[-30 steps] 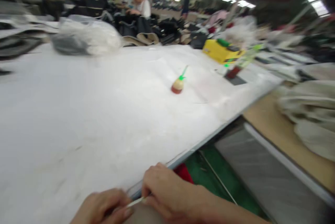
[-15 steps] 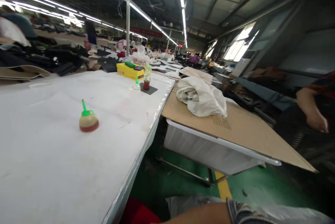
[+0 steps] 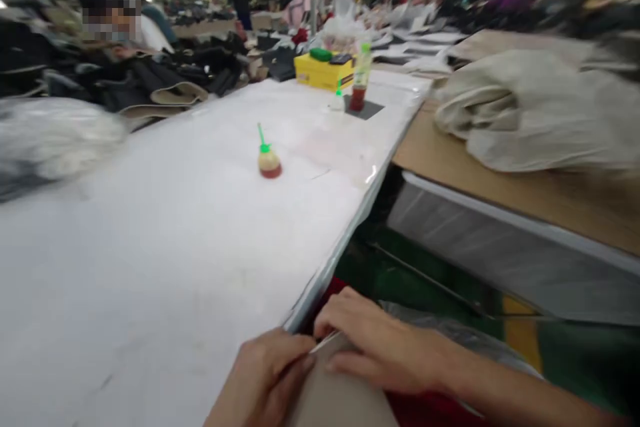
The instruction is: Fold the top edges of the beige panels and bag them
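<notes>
At the bottom of the head view, my left hand (image 3: pixel 270 374) is closed on the left side of a light beige sheet-like piece (image 3: pixel 343 390). My right hand (image 3: pixel 373 340) grips the same piece from the right, fingers bent over its upper edge. Both hands are close together at the near edge of the white-covered table (image 3: pixel 190 247). The lower part of the piece runs out of view. Farther up the table stands a small squeeze bottle (image 3: pixel 270 164) with a green spout and reddish liquid, touched by neither hand.
A yellow box (image 3: pixel 323 72), a green-capped bottle (image 3: pixel 359 80) and a small bottle (image 3: pixel 338 102) stand toward the far end. Clear plastic (image 3: pixel 60 140) lies at left. On the right, white cloth (image 3: pixel 540 107) rests on cardboard (image 3: pixel 500 194). A person (image 3: pixel 150 34) is beyond the dark material.
The view has turned left and down. Both hands and the beige piece have come into view at the bottom; earlier only a forearm showed there. The plastic at left now shows.
</notes>
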The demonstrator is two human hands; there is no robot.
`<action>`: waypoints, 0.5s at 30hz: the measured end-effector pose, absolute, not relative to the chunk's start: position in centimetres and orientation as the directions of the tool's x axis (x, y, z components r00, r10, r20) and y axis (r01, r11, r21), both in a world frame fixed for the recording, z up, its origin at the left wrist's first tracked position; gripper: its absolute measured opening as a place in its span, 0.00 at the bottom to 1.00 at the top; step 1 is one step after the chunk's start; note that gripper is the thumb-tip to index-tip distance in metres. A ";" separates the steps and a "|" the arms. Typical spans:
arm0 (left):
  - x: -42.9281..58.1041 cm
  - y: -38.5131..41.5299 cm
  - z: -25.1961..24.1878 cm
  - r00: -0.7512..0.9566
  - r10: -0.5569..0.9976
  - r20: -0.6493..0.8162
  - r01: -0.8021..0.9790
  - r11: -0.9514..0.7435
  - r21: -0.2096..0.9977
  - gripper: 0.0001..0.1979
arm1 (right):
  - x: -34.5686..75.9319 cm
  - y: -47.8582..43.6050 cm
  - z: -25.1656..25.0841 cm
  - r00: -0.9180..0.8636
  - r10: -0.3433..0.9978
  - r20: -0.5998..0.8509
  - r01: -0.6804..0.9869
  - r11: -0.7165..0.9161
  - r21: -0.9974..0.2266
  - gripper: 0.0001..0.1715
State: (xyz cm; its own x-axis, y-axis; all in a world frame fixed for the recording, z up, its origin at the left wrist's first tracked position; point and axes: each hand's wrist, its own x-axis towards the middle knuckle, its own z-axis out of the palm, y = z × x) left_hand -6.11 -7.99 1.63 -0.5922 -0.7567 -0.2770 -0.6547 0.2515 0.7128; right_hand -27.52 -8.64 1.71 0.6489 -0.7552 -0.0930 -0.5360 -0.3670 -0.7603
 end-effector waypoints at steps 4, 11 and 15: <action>-6.1 -7.7 2.4 -0.582 -0.751 -0.313 -0.655 0.205 0.727 0.17 | -28.4 -8.0 0.7 0.647 -0.755 -0.111 -0.486 -0.295 -0.822 0.05; -7.3 -7.6 2.5 -0.614 -0.728 -0.304 -0.638 0.231 0.735 0.13 | -29.1 -7.2 0.1 0.630 -0.775 -0.054 -0.464 -0.320 -0.826 0.04; -7.3 -7.5 2.2 -0.618 -0.726 -0.302 -0.635 0.234 0.736 0.13 | -29.9 -6.9 -0.2 0.606 -0.794 -0.056 -0.456 -0.288 -0.842 0.05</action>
State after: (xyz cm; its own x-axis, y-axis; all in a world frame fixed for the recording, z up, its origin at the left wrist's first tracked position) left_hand -7.31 -7.47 2.22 -0.6176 -0.7260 -0.3024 -0.6353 0.2339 0.7359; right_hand -29.95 -6.88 -0.23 0.6056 -0.7938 -0.0563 -0.4564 -0.2885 -0.8417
